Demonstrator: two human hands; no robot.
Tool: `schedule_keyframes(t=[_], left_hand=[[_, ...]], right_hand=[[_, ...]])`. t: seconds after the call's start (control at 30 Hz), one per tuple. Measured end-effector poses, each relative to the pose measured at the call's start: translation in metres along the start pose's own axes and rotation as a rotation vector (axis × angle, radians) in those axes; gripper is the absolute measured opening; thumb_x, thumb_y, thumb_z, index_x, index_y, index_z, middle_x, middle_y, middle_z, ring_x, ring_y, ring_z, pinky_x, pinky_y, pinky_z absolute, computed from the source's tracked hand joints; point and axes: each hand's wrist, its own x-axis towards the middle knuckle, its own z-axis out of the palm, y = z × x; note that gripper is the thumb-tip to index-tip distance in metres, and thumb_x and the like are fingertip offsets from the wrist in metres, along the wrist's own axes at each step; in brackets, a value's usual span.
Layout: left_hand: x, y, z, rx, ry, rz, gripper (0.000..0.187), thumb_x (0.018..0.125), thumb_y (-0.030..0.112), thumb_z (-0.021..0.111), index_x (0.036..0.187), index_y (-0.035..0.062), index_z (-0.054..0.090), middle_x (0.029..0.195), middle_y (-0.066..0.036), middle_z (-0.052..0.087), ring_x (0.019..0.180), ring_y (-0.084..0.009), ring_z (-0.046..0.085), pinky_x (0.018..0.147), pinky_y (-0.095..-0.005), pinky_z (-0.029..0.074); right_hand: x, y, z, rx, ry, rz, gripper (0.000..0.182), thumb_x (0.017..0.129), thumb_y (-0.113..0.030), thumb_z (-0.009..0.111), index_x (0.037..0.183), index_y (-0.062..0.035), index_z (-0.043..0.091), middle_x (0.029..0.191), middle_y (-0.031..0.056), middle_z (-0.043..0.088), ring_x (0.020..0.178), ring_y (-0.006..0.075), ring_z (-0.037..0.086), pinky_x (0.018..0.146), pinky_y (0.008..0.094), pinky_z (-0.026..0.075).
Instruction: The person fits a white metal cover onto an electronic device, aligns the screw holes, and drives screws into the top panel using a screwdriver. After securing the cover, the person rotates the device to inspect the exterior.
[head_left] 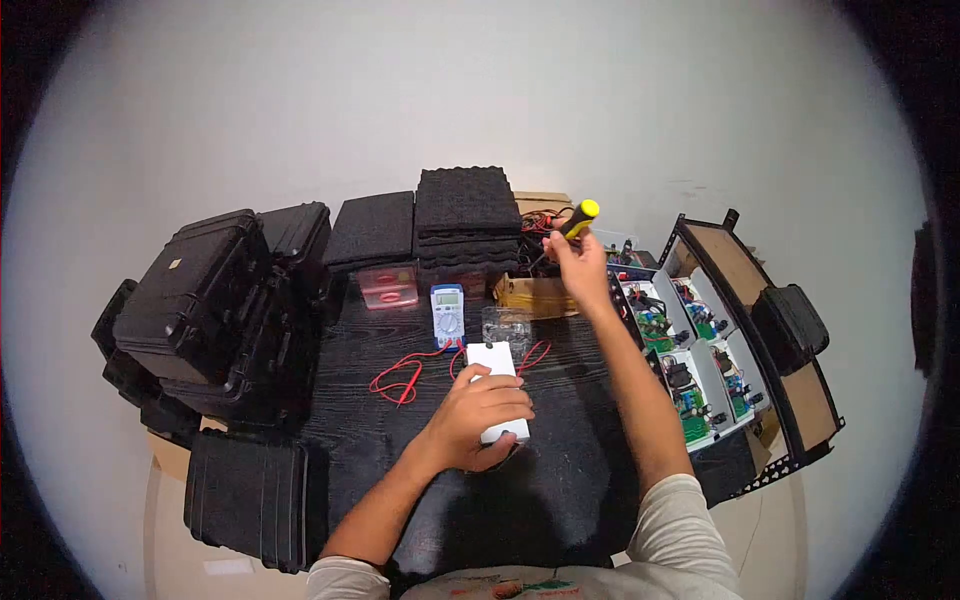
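Observation:
My left hand (484,416) is wrapped over a white rectangular box (491,358) on the black table, its fingers across the top and the thumb near the lower end. Raised at the back right, my right hand (579,262) grips a yellow and black screwdriver (581,218), handle end up; the shaft points down to the left. A blue-rimmed multimeter (449,315) lies behind the white box, with red test leads (402,380) curling to its left. Just beyond the box sits a clear plastic case (507,327) whose contents I cannot make out.
Black hard cases (190,300) are stacked at the left. Black foam blocks (466,205) and red-and-clear boxes (388,287) stand at the back. A cardboard box (540,296) holds cables behind my right hand. Several white housings with green circuit boards (690,403) lie right, beside a metal-framed rack (757,262).

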Motion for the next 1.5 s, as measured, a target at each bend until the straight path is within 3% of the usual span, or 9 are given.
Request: schedule_keyframes(t=[0.17, 0.3, 0.43, 0.87, 0.97, 1.07, 1.27, 1.37, 1.5], left_hand=[[-0.003, -0.002, 0.001, -0.02, 0.009, -0.006, 0.03, 0.087, 0.021, 0.065, 0.114, 0.0109, 0.074, 0.118, -0.006, 0.073, 0.127, -0.0311, 0.063, 0.107, -0.0543, 0.039], [-0.008, -0.004, 0.002, -0.037, -0.014, -0.041, 0.032, 0.096, 0.032, 0.057, 0.117, 0.013, 0.074, 0.122, -0.006, 0.074, 0.13, -0.0305, 0.063, 0.111, -0.0557, 0.035], [-0.007, -0.005, 0.002, -0.03, -0.027, -0.051, 0.035, 0.099, 0.036, 0.055, 0.118, 0.0142, 0.074, 0.124, -0.005, 0.074, 0.131, -0.0299, 0.062, 0.112, -0.056, 0.035], [-0.006, -0.005, 0.003, -0.037, -0.013, -0.052, 0.033, 0.093, 0.031, 0.059, 0.116, 0.0143, 0.075, 0.123, -0.005, 0.075, 0.129, -0.0301, 0.064, 0.11, -0.0564, 0.036], [-0.007, -0.007, 0.004, -0.044, 0.008, -0.041, 0.033, 0.089, 0.028, 0.061, 0.116, 0.0145, 0.075, 0.123, -0.005, 0.075, 0.129, -0.0302, 0.064, 0.111, -0.0564, 0.036], [-0.009, -0.007, 0.005, -0.034, 0.006, -0.041, 0.033, 0.088, 0.027, 0.062, 0.116, 0.0149, 0.075, 0.123, -0.004, 0.075, 0.129, -0.0301, 0.064, 0.111, -0.0562, 0.036], [-0.008, -0.006, 0.003, -0.02, 0.002, -0.043, 0.033, 0.088, 0.027, 0.062, 0.116, 0.0154, 0.075, 0.123, -0.004, 0.075, 0.129, -0.0294, 0.064, 0.112, -0.0563, 0.036], [-0.008, -0.005, 0.003, -0.023, 0.002, -0.045, 0.032, 0.089, 0.028, 0.062, 0.116, 0.0154, 0.075, 0.123, -0.003, 0.075, 0.129, -0.0294, 0.064, 0.112, -0.0569, 0.036], [-0.009, -0.004, 0.001, -0.017, 0.001, -0.048, 0.033, 0.089, 0.027, 0.062, 0.118, 0.0157, 0.075, 0.124, -0.003, 0.075, 0.13, -0.0293, 0.064, 0.113, -0.0578, 0.036]], right_hand=[[0.02, 0.074, 0.011, -0.266, 0.003, -0.134, 0.028, 0.097, -0.019, 0.074, 0.117, 0.0, 0.068, 0.099, 0.0111, 0.067, 0.076, 0.016, 0.062, 0.068, 0.0324, 0.051], [0.013, 0.06, 0.02, -0.571, -0.03, -0.165, 0.029, 0.094, -0.017, 0.077, 0.113, 0.0006, 0.064, 0.09, 0.0134, 0.066, 0.071, 0.0195, 0.063, 0.066, 0.0345, 0.051], [0.008, 0.079, 0.023, -0.492, -0.076, -0.053, 0.031, 0.091, -0.017, 0.08, 0.107, 0.0019, 0.06, 0.075, 0.012, 0.064, 0.063, 0.024, 0.061, 0.065, 0.0388, 0.051], [-0.011, 0.081, 0.02, -0.76, -0.166, -0.14, 0.034, 0.09, -0.019, 0.08, 0.103, 0.0033, 0.058, 0.089, 0.0242, 0.07, 0.088, 0.0453, 0.07, 0.076, 0.0493, 0.055], [-0.013, 0.073, 0.021, -0.8, -0.175, -0.017, 0.034, 0.092, -0.02, 0.079, 0.105, 0.0035, 0.057, 0.093, 0.0268, 0.071, 0.093, 0.0483, 0.069, 0.079, 0.0507, 0.055], [-0.012, 0.086, 0.02, -0.795, -0.181, -0.099, 0.032, 0.093, -0.02, 0.078, 0.104, 0.0033, 0.059, 0.092, 0.0242, 0.074, 0.088, 0.0425, 0.073, 0.076, 0.0473, 0.057], [-0.022, 0.078, 0.014, -0.725, -0.187, -0.104, 0.04, 0.094, -0.015, 0.074, 0.128, 0.0019, 0.062, 0.101, 0.0254, 0.075, 0.096, 0.0432, 0.073, 0.082, 0.048, 0.057], [-0.036, 0.079, 0.008, -0.697, -0.068, -0.315, 0.047, 0.094, -0.012, 0.072, 0.139, -0.001, 0.06, 0.112, 0.024, 0.075, 0.103, 0.0398, 0.074, 0.087, 0.0447, 0.057], [-0.088, 0.043, -0.007, -0.571, -0.062, -0.23, 0.04, 0.095, -0.011, 0.071, 0.132, -0.0004, 0.065, 0.116, 0.0209, 0.075, 0.106, 0.0353, 0.074, 0.091, 0.0419, 0.057]])
